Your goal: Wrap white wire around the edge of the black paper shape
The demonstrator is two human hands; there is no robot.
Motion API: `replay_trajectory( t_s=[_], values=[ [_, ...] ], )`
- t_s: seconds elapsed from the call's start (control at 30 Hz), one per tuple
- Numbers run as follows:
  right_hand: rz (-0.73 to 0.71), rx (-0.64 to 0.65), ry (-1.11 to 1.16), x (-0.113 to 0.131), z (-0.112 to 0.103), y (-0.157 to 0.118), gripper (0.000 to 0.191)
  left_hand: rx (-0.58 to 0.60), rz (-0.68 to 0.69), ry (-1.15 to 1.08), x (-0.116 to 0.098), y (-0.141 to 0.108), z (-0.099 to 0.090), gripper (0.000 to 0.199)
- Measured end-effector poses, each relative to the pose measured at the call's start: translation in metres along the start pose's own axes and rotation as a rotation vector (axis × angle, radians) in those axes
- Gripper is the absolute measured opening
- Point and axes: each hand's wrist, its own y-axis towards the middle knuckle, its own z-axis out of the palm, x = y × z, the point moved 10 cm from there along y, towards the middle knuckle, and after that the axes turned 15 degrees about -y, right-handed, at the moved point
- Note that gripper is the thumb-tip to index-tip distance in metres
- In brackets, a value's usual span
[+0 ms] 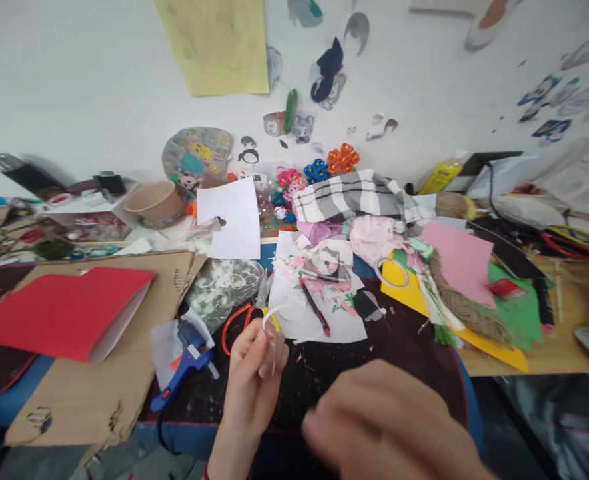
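Note:
My left hand (pixel 254 377) is raised over the dark table mat and pinches a thin white curled strip (pixel 270 319) between thumb and fingers. My right hand (pixel 389 427) hovers low at the front right, blurred, fingers loosely curled, with nothing visible in it. Just behind the left hand lie orange-handled scissors (pixel 237 320) and a yellow piece. A blue glue gun (pixel 184 367) rests to the left of the hand. A red-and-black pen (pixel 315 308) lies on white paper scraps (pixel 324 320) beyond.
A red folded card (pixel 59 313) lies on cardboard (pixel 99 393) at left. Pink, yellow and green sheets (pixel 464 267), twine, a striped cloth (pixel 349 193), paper flowers and a paper bowl (pixel 154 200) crowd the back against a wall with stuck-on cutouts.

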Motion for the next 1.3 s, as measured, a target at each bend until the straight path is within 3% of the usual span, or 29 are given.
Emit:
replay_trajectory(
  t_s=[0.07,0.2,0.37,0.53,0.63,0.73,0.83,0.93,1.0,1.1,1.3],
  values=[
    [0.241,-0.182,-0.043,-0.032,-0.011,-0.007,0.018,0.009,0.012,0.009,-0.004,-0.003,0.005,0.022],
    [0.378,0.023,0.113,-0.064,0.027,-0.019,0.020,0.009,0.029,0.035,-0.008,-0.008,0.012,0.023],
    [0.435,0.013,0.313,-0.072,0.039,-0.027,0.005,0.022,0.065,0.118,-0.012,-0.013,0.019,0.024],
    [0.431,-0.053,0.347,-0.072,0.029,-0.027,0.009,-0.021,0.140,0.266,-0.024,-0.018,0.019,0.025],
    [0.395,-0.069,0.321,-0.069,0.020,-0.027,0.013,0.037,0.242,0.483,-0.036,-0.025,0.028,0.017],
    [0.327,-0.139,0.289,-0.064,0.006,-0.028,0.021,0.170,0.466,0.777,-0.053,-0.041,0.051,0.005],
    [0.246,-0.244,0.271,-0.059,-0.010,-0.030,0.028,0.337,0.763,0.988,-0.066,-0.064,0.081,0.024],
    [0.200,-0.314,0.269,-0.056,-0.018,-0.034,0.032,0.487,0.967,1.046,-0.071,-0.081,0.103,0.036],
    [0.183,-0.345,0.275,-0.055,-0.022,-0.036,0.032,0.525,1.054,1.045,-0.073,-0.088,0.110,0.038],
    [0.165,-0.379,0.271,-0.053,-0.025,-0.038,0.032,0.532,1.115,1.056,-0.074,-0.092,0.112,0.036],
    [0.181,-0.361,0.242,-0.050,-0.026,-0.038,0.031,0.445,1.009,1.085,-0.070,-0.087,0.102,0.043]
  ],
)
